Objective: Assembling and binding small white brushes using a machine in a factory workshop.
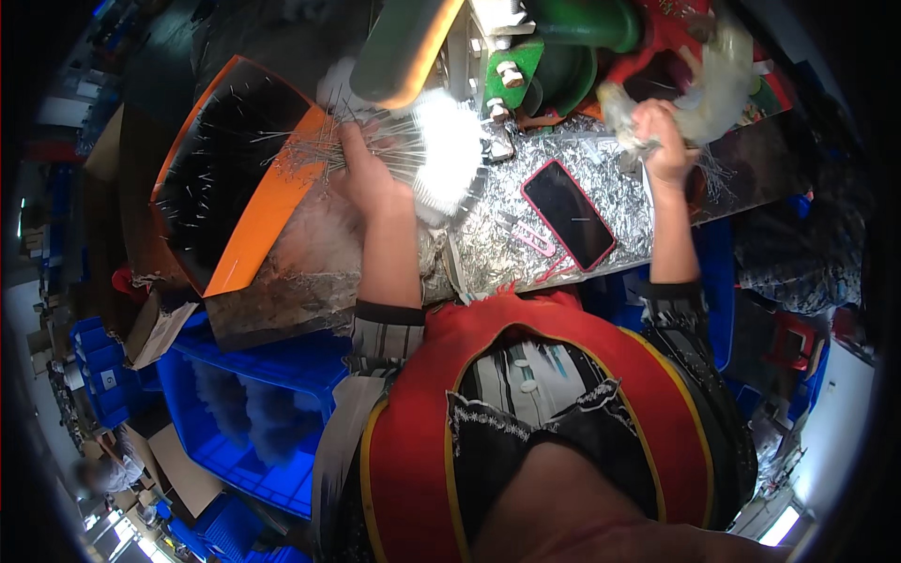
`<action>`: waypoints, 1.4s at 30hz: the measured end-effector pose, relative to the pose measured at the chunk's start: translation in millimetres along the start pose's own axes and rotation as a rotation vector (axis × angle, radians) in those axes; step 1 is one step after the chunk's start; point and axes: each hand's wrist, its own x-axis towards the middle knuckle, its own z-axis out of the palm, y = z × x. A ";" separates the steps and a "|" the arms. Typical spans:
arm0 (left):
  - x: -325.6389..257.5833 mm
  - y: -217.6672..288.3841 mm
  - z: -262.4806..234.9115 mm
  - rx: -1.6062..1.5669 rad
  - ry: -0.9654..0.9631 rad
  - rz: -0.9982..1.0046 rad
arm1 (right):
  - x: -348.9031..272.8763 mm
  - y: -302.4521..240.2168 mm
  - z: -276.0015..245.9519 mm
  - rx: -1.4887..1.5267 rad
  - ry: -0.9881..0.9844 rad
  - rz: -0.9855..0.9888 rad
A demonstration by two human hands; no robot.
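My left hand point(374, 183) is closed on a bunch of thin metal wires point(310, 148), which fan out to both sides of the fingers. Beside it, a round bristly piece point(449, 155) glows white under a lamp point(409, 56). My right hand point(664, 141) grips the lower end of a curved part wrapped in translucent, yellowish plastic point(727, 84), attached near the red part of a green machine point(563, 70). More thin wires point(716, 176) stick out just right of that hand. Left of my left hand lies a black tray with orange edges point(272, 211), scattered with wires.
A phone with a red rim point(569, 214) and a small pink-handled tool point(531, 235) lie on the foil-covered bench point(488, 249). Below left stands a blue bin point(310, 361) with grey fluffy pieces inside. Cardboard boxes point(178, 460) and a person point(117, 464) are at the far left.
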 end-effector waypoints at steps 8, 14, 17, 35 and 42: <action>2.4 7.8 -34.9 0.177 -0.678 -0.395 | 35.3 -38.4 -14.7 0.467 0.090 0.758; 9.6 16.8 -31.9 0.113 -0.647 -0.364 | 35.0 -34.5 -17.2 0.491 0.130 0.821; 12.9 16.6 -31.7 0.068 -0.564 -0.321 | 31.8 -32.7 -17.3 0.489 0.127 0.797; 27.4 5.3 -36.0 0.135 -0.603 -0.247 | 71.2 -46.1 -34.9 0.356 -0.087 0.954; 22.3 9.5 -35.4 0.145 -0.551 -0.239 | 45.4 -43.6 -15.5 0.378 0.032 0.763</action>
